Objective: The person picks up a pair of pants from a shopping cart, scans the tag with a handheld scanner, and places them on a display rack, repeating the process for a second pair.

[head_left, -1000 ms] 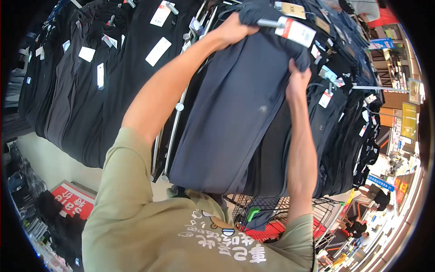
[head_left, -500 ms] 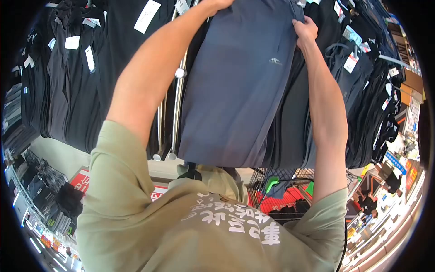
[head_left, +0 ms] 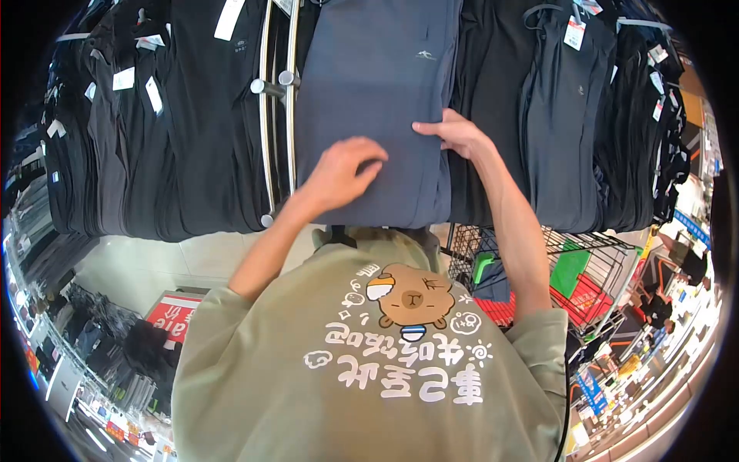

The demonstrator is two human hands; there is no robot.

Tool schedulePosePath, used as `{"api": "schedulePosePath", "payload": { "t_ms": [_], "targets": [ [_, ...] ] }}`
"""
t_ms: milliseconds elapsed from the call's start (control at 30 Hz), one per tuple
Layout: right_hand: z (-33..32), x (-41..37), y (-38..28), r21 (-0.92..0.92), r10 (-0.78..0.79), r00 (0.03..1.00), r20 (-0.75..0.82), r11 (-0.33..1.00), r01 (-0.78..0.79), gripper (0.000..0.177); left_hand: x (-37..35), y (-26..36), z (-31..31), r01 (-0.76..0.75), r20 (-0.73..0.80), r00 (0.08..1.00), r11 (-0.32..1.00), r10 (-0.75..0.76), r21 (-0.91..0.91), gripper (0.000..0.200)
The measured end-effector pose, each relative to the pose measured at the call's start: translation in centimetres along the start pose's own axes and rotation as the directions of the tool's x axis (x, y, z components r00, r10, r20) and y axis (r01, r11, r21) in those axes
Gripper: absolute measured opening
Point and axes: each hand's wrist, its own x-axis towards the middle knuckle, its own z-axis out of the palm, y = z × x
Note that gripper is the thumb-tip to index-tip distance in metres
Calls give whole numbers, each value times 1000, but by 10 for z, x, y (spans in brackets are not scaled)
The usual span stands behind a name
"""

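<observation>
Dark blue-grey trousers (head_left: pixel 377 85) with a small light logo hang at the front of the rack, in the middle. My left hand (head_left: pixel 346 171) is in front of their lower part, slightly blurred. Its fingers are curved, its thumb stands apart, and nothing is held. At the right edge of the same trousers is my right hand (head_left: pixel 460 134). Its thumb lies across the front of the cloth, while the other fingers bend round the edge and are partly hidden.
Black trousers (head_left: pixel 208 115) with white tags hang on the left, and grey trousers (head_left: pixel 566 131) on the right. Metal rack posts (head_left: pixel 291 138) stand between garments. A shopping cart (head_left: pixel 608 266) with green and red parts is at lower right. A red sign (head_left: pixel 173 316) stands lower left.
Both hands have come down from the top of the blue-grey trousers to their lower part. My left hand has let go. The trousers now hang straighter against the rack.
</observation>
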Motion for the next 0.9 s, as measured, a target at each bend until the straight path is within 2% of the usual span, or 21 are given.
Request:
{"api": "schedulePosePath", "payload": {
  "t_ms": [67, 100, 133, 233, 300, 433, 500, 567, 633, 700, 767, 800, 833, 867, 900],
  "targets": [
    [1, -6, 8, -137, 31, 997, -66, 990, -39, 62, -29, 10, 24, 62, -10, 998, 998, -62, -2, 15],
    [6, -10, 5, -276, -75, 964, -256, 961, 1, 44, -39, 11, 34, 67, -13, 998, 998, -67, -2, 15],
    [5, -11, -1, -424, -194, 936, -295, 904, 54, 44, -43, 11, 41, 44, -32, 999, 998, -43, 34, 15],
    [-2, -7, -19, -409, -258, 912, -320, 906, 113, 45, -51, 15, 54, 15, -55, 998, 993, -8, 120, 17],
    [-2, -4, -16, -603, -300, 869, -393, 798, 3, 38, -52, 17, 57, 5, -60, 998, 987, 5, 163, 18],
    [-16, -22, -4, -693, -365, 861, -353, 720, 22, 31, -45, 13, 54, 31, -18, 999, 971, -28, 238, 25],
    [-23, -40, 15, -522, -411, 856, -315, 828, 205, 27, -41, 6, 54, 30, -7, 1000, 962, -29, 273, 27],
    [-28, -66, 37, -553, -506, 815, -282, 780, 293, 27, -33, -1, 56, -21, 77, 997, 941, -6, 336, 34],
    [-23, -111, 58, -554, -558, 773, -302, 763, 334, 26, -10, -4, 56, -68, 82, 996, 923, 40, 378, 38],
    [-19, -167, 78, -445, -465, 781, -417, 854, 271, 23, 20, -7, 58, -114, 90, 992, 902, 84, 416, 41],
    [-25, -214, 124, -241, -409, 726, -553, 913, 331, 19, 58, -16, 58, -133, 80, 991, 868, 107, 478, 43],
    [-34, -236, 155, -173, -353, 673, -651, 931, 321, 20, 74, -27, 63, -144, 90, 989, 863, 115, 483, 43],
    [-50, -257, 202, -91, -342, 633, -694, 914, 395, 19, 89, -43, 71, -147, 98, 989, 830, 112, 538, 43],
    [-49, -284, 225, -46, -231, 508, -830, 936, 349, 20, 103, -53, 74, -156, 111, 988, 793, 112, 589, 43],
    [-59, -313, 265, 57, -54, 464, -884, 974, 221, 21, 113, -51, 69, -179, 138, 983, 787, 119, 590, 43]
  ]
}}
